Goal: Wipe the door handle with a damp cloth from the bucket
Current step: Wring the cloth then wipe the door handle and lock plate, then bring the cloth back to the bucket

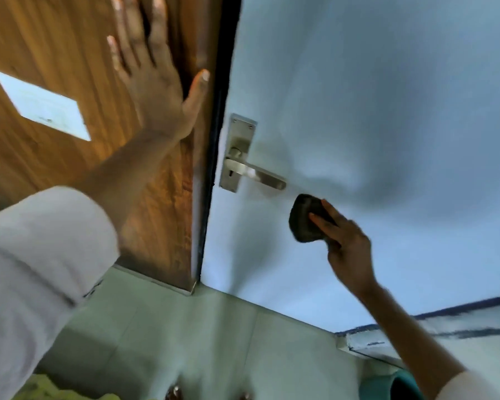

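Note:
A silver lever door handle [259, 174] on a metal backplate sits at the left edge of a pale blue door [373, 111]. My right hand [347, 241] grips a dark grey wadded cloth [305, 219] and holds it against the blue door, just below and right of the lever's tip, apart from the handle. My left hand [153, 79] lies flat with fingers spread on the brown wooden panel [55, 39] left of the door, its thumb at the panel's edge.
A white label [42, 106] is stuck on the wooden panel. Pale floor tiles [199, 327] lie below. The teal rim of a bucket [393, 385] shows at the bottom right. A dark-trimmed ledge [459, 330] runs along the door's base on the right.

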